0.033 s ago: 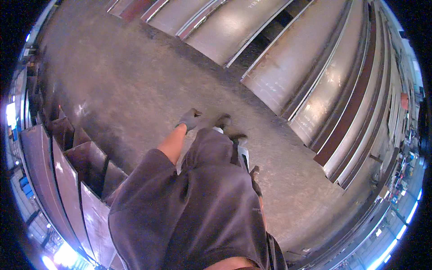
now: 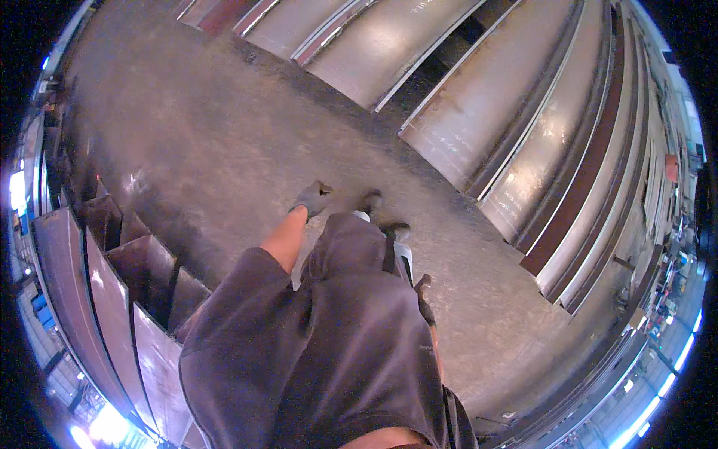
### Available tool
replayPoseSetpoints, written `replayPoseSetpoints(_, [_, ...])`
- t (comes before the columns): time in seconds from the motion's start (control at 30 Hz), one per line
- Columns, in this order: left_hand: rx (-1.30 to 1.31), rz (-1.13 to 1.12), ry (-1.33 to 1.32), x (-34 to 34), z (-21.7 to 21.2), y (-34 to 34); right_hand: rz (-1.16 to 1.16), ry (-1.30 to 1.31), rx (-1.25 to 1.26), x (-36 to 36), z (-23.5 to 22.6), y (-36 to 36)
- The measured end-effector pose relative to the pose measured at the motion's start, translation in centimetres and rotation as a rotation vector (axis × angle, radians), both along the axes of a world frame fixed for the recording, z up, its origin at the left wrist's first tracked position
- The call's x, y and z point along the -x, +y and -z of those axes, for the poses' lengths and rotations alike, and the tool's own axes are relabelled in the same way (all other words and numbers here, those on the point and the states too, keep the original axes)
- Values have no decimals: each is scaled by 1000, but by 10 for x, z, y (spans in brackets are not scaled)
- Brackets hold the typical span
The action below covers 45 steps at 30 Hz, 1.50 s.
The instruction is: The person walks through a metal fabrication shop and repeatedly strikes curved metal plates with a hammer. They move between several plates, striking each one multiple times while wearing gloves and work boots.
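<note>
- Down past the dark shirt (image 2: 329, 352), the left hand (image 2: 312, 199) wears a grey glove at the end of a bare forearm; it hangs over the floor with fingers loosely curled, holding nothing and touching nothing.
- Low beside the hip, the right hand (image 2: 423, 293) shows only as a dark gloved sliver; whether it is open or closed cannot be told.
- Just beyond the left hand, dark shoes (image 2: 383, 217) stand on the grey concrete floor (image 2: 187, 135).
- Further right, long curved steel plates (image 2: 479, 127) lie side by side, with a rust-red strip (image 2: 591, 172) among them.
- At the left, rusty partitioned steel boxes (image 2: 112, 277) stand in a row.
- No labels or signs can be read.
</note>
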State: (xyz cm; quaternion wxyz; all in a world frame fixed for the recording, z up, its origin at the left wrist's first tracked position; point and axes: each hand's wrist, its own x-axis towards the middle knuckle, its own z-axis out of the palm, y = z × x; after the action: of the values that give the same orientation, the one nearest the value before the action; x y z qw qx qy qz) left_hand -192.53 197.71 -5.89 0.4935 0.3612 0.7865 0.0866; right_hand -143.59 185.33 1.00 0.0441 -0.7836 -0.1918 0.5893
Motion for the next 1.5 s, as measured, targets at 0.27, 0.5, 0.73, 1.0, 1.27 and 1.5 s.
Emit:
replayPoseSetpoints(0.27, [75, -2, 96, 42, 36, -46, -1, 68, -140, 10, 0, 38])
replayPoseSetpoints(0.5, [-42, -206, 122, 36, 36, -62, 39, -5, 73, 20, -8, 59])
replayPoseSetpoints(0.73, [32, -15, 1, 30, 22, -23, 276, -53, 208, 12, 8, 50])
replayPoseSetpoints(1.0, [19, 232, 35, 11, 20, 12, 368, -87, 223, 6, 23, -15])
replayPoseSetpoints(1.27, [32, 371, 37, -12, 39, 54, 510, 13, 366, 23, 30, -86])
replayPoseSetpoints(1.5, [-119, 230, -62, -25, 1, 83, 377, 14, 276, 26, 32, -77])
